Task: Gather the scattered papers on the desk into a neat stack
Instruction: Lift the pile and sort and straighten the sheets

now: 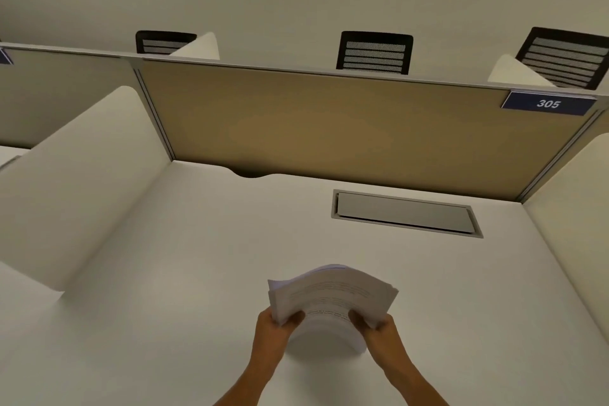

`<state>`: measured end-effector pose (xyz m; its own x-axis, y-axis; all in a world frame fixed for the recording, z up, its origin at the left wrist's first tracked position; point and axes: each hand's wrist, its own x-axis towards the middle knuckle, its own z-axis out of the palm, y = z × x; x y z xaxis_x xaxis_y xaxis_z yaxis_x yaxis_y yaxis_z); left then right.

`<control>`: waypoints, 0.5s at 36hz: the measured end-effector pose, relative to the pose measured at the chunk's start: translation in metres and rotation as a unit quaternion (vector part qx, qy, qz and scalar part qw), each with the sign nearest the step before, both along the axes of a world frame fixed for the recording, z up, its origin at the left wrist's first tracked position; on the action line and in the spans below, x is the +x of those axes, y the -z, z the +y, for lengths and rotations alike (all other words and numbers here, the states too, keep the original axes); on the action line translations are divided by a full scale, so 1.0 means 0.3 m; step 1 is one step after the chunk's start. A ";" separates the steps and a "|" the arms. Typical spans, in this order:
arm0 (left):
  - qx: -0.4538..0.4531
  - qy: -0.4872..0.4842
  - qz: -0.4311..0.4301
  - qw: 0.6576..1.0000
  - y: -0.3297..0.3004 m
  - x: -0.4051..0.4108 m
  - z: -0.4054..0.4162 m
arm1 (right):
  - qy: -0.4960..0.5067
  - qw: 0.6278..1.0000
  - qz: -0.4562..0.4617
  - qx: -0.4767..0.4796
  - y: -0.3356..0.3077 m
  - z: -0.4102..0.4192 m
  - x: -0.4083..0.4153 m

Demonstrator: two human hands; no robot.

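Grip: left hand (276, 328) and right hand (379, 330) both clamped on the near corners of the papers (333, 293)
Papers: one bowed bundle, lifted off the worktop (184, 273) — far edges fanned, not flush
Done: gathering, apparently — no loose sheets visible
Left: squaring the edges, laying the stack flat
Beyond: closed cable hatch (405, 212), tan partition (329, 128)

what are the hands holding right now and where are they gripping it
Both hands hold the stack of papers by its near edge: left hand at the left corner, right hand at the right corner.
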<state>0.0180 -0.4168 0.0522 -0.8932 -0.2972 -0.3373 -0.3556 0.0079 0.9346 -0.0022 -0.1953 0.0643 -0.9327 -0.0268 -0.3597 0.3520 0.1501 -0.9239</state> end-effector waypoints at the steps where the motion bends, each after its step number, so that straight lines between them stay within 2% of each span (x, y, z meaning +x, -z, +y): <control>1: -0.001 0.001 -0.004 1.000 0.006 0.000 0.003 | 0.002 1.000 -0.001 0.005 0.001 -0.001 -0.003; 10: -0.012 0.023 0.056 0.998 -0.034 -0.034 -0.006 | 0.024 0.999 0.026 -0.011 -0.018 0.017 -0.030; 18: -0.038 0.075 0.005 0.996 0.036 -0.025 -0.006 | 0.011 1.000 -0.024 0.001 0.029 0.021 -0.033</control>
